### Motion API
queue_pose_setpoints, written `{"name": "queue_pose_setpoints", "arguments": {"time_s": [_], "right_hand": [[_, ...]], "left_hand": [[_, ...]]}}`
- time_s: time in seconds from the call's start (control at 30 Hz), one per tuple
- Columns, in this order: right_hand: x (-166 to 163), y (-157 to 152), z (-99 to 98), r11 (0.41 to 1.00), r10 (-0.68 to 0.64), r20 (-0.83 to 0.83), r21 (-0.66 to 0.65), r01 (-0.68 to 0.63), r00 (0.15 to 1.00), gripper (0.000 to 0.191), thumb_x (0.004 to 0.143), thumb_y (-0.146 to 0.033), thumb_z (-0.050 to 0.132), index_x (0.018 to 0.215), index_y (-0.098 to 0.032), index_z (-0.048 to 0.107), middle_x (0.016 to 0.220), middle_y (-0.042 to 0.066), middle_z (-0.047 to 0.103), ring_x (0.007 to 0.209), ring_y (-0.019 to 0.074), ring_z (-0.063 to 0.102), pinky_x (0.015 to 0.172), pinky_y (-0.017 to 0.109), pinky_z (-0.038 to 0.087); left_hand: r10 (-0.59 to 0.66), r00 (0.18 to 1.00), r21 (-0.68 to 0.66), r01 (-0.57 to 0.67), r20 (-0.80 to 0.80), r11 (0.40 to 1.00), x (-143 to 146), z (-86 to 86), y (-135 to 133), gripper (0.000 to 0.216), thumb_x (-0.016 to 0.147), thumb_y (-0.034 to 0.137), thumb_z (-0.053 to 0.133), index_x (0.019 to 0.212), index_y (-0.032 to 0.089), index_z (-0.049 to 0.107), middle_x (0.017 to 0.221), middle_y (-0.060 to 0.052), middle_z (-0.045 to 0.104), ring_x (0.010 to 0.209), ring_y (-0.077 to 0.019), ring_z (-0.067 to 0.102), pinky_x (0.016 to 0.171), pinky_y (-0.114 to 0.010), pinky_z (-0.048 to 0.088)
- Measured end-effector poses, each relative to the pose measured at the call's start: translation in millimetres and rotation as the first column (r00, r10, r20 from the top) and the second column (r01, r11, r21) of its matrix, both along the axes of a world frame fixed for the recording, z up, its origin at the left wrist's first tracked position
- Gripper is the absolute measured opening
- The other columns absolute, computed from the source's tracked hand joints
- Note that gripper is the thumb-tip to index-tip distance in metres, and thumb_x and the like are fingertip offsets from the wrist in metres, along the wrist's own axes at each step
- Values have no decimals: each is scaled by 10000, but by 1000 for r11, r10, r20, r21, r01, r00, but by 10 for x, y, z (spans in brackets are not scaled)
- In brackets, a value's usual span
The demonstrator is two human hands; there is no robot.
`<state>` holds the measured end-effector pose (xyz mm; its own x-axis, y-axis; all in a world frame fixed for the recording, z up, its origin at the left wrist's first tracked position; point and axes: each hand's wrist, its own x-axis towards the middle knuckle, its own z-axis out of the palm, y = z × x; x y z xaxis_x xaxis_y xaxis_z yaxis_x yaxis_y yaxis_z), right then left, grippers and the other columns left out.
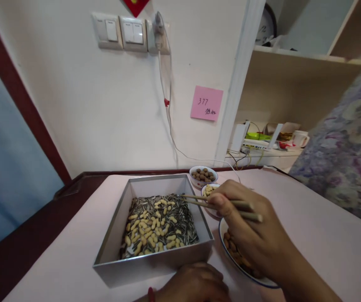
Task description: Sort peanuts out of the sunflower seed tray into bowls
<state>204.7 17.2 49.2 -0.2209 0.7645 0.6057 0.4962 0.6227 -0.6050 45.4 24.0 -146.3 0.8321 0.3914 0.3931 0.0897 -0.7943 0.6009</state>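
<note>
My right hand [249, 222] grips a pair of wooden chopsticks [202, 201]. Their tips reach over the far right of a grey open box [149, 266], close to the sunflower seeds; whether anything is pinched between them cannot be made out. Dark striped sunflower seeds [185, 218] cover the box's bottom, with many peanuts [151, 226] in shells on top. My left hand [196, 283] rests on the table before the box, fingers curled and holding nothing visible. Beneath my right hand is a blue-rimmed bowl [220, 235] of brown nuts, partly hidden.
Behind my right hand stands a bowl of peanuts [210, 190], and beyond it a bowl of round brown nuts [203, 174]. A white cable [196, 158] hangs from the wall socket onto the table's back edge. Shelves [268, 153] and a floral curtain [350, 134] are at right.
</note>
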Motion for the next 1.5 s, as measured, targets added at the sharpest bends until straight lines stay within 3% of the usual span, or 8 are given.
{"name": "queue_pose_setpoints", "arguments": {"time_s": [0.13,0.47,0.83,1.03,1.23,1.37,1.5], "right_hand": [[-136,128,-150,998,18,50,-66,-14,999,368,1047,-367,468,718,-204,498,723,-8,532,676,139,493,641,290,369],[-309,288,-446,993,58,103,-109,-46,993,327,1046,-342,459,775,-196,571,783,21,590,732,163,547,683,298,398],[-310,311,-501,990,75,123,-130,-58,990,325,1049,-336,435,787,-192,562,826,39,592,764,175,546,717,312,395],[-201,298,-412,986,63,101,-161,-46,993,364,1045,-390,446,752,-198,544,750,2,547,702,152,507,664,292,361],[-162,365,-401,995,27,85,-98,-19,996,333,1046,-387,444,801,-204,578,811,22,575,764,178,531,727,322,373],[-225,414,-513,986,98,186,-151,-71,978,287,1034,-354,470,880,-196,654,889,48,609,825,205,573,758,347,379],[-224,389,-513,977,153,169,-177,-122,974,306,1041,-370,465,863,-201,647,852,25,605,793,175,575,742,319,393]], "left_hand": [[-20,1000,43,20,-13,999,-14,-120,34,420,1066,474,450,1027,184,751,1028,-86,816,1092,-197,728,1005,-258,511],[42,992,148,-24,-120,989,32,-284,52,165,979,336,673,1033,201,751,1043,-45,821,1073,-201,745,995,-248,512],[28,991,134,-11,-130,991,25,-306,62,177,970,340,686,1040,193,755,1044,-50,820,1083,-197,740,1015,-245,499],[5,995,106,6,-101,994,0,-279,65,179,997,313,649,1099,199,742,1088,-51,814,1129,-190,722,1031,-236,491],[-14,999,92,18,-47,996,2,-305,82,187,957,279,706,1108,176,745,1110,-57,811,1146,-177,716,1067,-207,463],[0,996,87,7,-87,996,3,-300,81,189,987,327,659,1088,195,750,1076,-52,817,1111,-180,731,1019,-222,497],[19,995,101,-9,-102,995,7,-308,73,188,983,346,665,1081,210,752,1086,-44,817,1110,-186,733,1022,-232,500]]}}
